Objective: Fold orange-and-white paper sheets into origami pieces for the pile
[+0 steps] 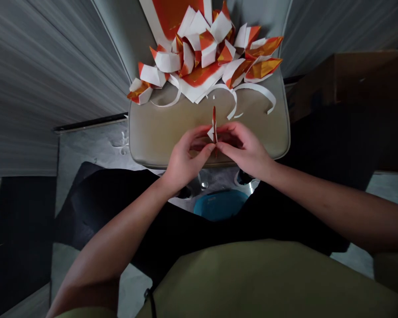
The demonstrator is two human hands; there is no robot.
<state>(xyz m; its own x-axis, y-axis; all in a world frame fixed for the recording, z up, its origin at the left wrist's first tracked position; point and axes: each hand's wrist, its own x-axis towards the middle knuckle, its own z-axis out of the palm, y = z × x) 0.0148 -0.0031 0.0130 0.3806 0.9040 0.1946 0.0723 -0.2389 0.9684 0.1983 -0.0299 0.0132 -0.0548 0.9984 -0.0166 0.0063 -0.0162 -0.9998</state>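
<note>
Between my two hands stands a thin piece of folded paper [214,121], orange and white, seen edge-on over the front part of the chair seat. My left hand [190,150] pinches it from the left, thumb and fingers closed on it. From the other side my right hand [242,143] grips the same paper with its thumb and fingers. A heap of finished-looking folded paper pieces [208,53], white, orange and gold, lies just beyond. Under them are flat orange sheets with white borders [199,79].
Curled white paper strips [257,90] lie on the beige chair seat [172,132]. A blue object [220,205] is below, between my legs. Paper scraps [122,141] are on the floor at left. A cardboard box [368,79] stands at right, and grey curtains [53,66] hang at left.
</note>
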